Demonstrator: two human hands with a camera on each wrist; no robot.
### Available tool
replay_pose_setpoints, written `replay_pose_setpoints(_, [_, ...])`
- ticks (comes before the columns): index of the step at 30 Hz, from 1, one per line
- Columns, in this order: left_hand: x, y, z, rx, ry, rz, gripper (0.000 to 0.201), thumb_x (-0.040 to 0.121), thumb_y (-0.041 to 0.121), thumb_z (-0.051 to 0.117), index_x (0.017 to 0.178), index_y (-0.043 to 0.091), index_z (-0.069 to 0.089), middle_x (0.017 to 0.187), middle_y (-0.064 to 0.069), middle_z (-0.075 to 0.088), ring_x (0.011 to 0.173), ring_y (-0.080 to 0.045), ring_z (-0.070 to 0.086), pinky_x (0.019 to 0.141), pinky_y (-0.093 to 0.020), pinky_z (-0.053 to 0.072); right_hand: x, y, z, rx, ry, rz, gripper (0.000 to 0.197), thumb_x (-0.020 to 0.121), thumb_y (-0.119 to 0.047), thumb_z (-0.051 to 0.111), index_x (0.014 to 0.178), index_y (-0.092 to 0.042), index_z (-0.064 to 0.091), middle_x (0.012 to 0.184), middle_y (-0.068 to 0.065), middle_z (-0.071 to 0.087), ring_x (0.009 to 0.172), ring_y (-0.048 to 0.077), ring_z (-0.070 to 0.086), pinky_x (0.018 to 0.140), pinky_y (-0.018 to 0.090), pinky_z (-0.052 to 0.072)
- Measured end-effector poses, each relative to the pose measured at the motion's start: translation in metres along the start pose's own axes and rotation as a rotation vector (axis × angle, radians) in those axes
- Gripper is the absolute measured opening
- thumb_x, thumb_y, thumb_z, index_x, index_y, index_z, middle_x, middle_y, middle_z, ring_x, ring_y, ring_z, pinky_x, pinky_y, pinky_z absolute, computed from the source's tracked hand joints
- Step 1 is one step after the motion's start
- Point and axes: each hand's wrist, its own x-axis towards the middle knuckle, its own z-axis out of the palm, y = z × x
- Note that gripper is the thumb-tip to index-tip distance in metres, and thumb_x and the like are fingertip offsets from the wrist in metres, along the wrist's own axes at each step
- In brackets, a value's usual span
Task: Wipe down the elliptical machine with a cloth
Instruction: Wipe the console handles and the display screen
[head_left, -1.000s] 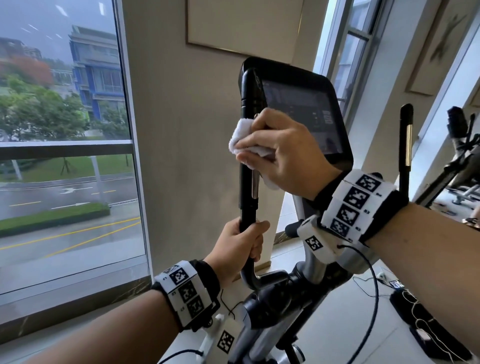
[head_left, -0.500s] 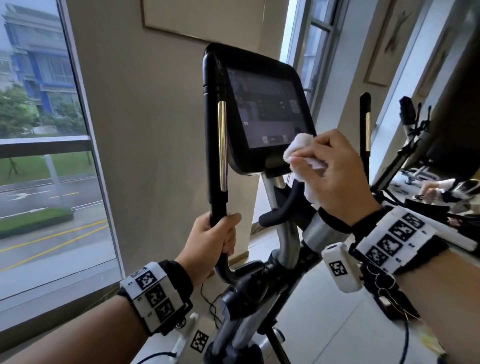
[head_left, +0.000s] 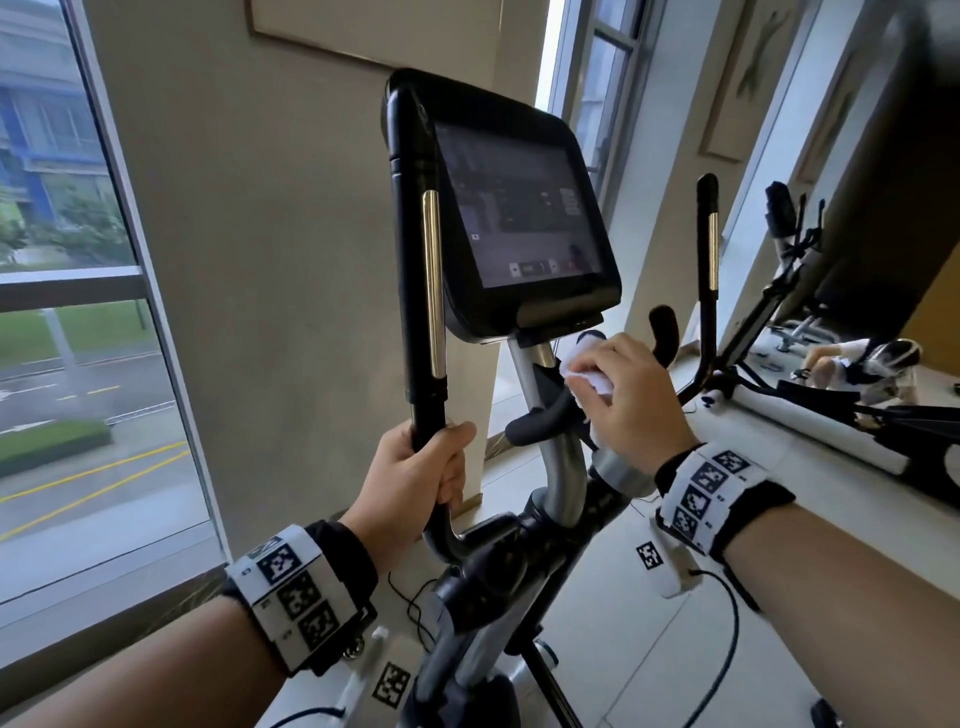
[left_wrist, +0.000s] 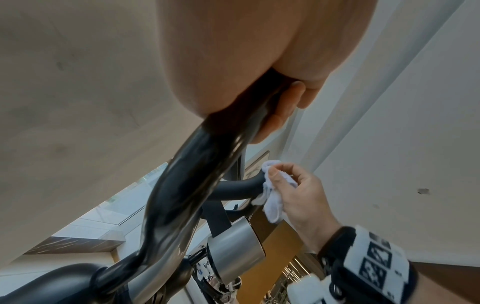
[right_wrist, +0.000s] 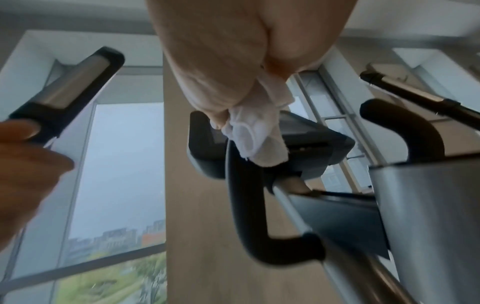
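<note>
Left hand: nearest to me, wrapped tight round the lower black part of the left handlebar, thumb across the front; from the left wrist view the palm fills the top and only a few fingertips show round the bar.
Right hand: fingers curled over a bunched white cloth, the grip closed on it; the thumb is out of sight from the head view, though the left wrist view shows it pinching the cloth against the fingers.
Cloth: most of it is buried in the palm; a rounded wad sticks out past the fingertips and a loose tail hangs below the hand. It sits just under the console, against the curved black inner handle beside the silver post. Whether it actually presses on the handle or the console's lower edge I cannot tell; the right wrist view is blurred there.
Elliptical machine: its base runs off the bottom of the picture, so pedals and feet are cut off.
Console screen: dark, with faint readouts too dim to read.
Right handlebar: upright, well apart from the right hand, its lower end hidden behind that hand.
Beyond: a window at left with a road and lawn outside; other gym equipment at right, smeared and hard to make out.
</note>
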Motion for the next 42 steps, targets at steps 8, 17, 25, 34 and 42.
replay_pose_setpoints(8, [-0.001, 0.004, 0.002, -0.026, -0.018, -0.017, 0.042, 0.103, 0.007, 0.06, 0.068, 0.019, 0.04, 0.058, -0.004, 0.034, 0.052, -0.018, 0.031, 0.055, -0.034, 0.031, 0.002, -0.004, 0.001, -0.059, -0.032, 0.003, 0.002, 0.097, -0.016, 0.068, 0.098, -0.014, 0.069, 0.1, -0.004, 0.053, 0.097, 0.018, 0.053, 0.093, 0.025, 0.043])
replay_pose_setpoints(17, [-0.002, 0.007, 0.001, -0.027, -0.043, -0.03, 0.04, 0.103, 0.006, 0.06, 0.068, 0.018, 0.044, 0.058, -0.003, 0.036, 0.051, -0.019, 0.033, 0.05, -0.029, 0.036, 0.012, -0.009, 0.001, 0.066, 0.064, 0.16, 0.004, 0.098, -0.014, 0.065, 0.096, -0.018, 0.065, 0.098, -0.007, 0.057, 0.094, 0.01, 0.057, 0.09, 0.017, 0.044])
replay_pose_setpoints(25, [-0.001, 0.009, -0.006, -0.017, -0.114, -0.077, 0.036, 0.104, 0.008, 0.059, 0.073, 0.02, 0.046, 0.059, -0.002, 0.037, 0.051, -0.019, 0.035, 0.055, -0.032, 0.036, -0.004, -0.005, 0.019, 0.321, 0.381, 0.559, 0.011, 0.099, -0.034, 0.061, 0.109, -0.028, 0.062, 0.104, -0.013, 0.065, 0.094, -0.001, 0.063, 0.078, 0.006, 0.045])
replay_pose_setpoints(34, [0.004, 0.007, -0.009, -0.024, -0.191, -0.073, 0.034, 0.106, 0.009, 0.056, 0.076, 0.017, 0.042, 0.058, -0.003, 0.036, 0.05, -0.019, 0.033, 0.057, -0.034, 0.031, 0.009, -0.007, 0.06, 1.0, 0.398, 0.969, 0.043, 0.109, -0.037, 0.038, 0.069, -0.023, 0.041, 0.079, 0.011, 0.046, 0.041, 0.01, 0.026, 0.038, 0.016, 0.025])
replay_pose_setpoints(42, [0.007, 0.008, -0.01, -0.002, -0.209, -0.061, 0.042, 0.107, 0.012, 0.056, 0.07, 0.018, 0.036, 0.059, -0.003, 0.034, 0.051, -0.019, 0.032, 0.056, -0.034, 0.031, -0.039, -0.026, 0.092, 0.841, 0.412, 0.863, 0.031, 0.11, -0.028, 0.036, 0.084, -0.027, 0.052, 0.071, -0.021, 0.054, 0.065, -0.005, 0.053, 0.073, 0.011, 0.042])
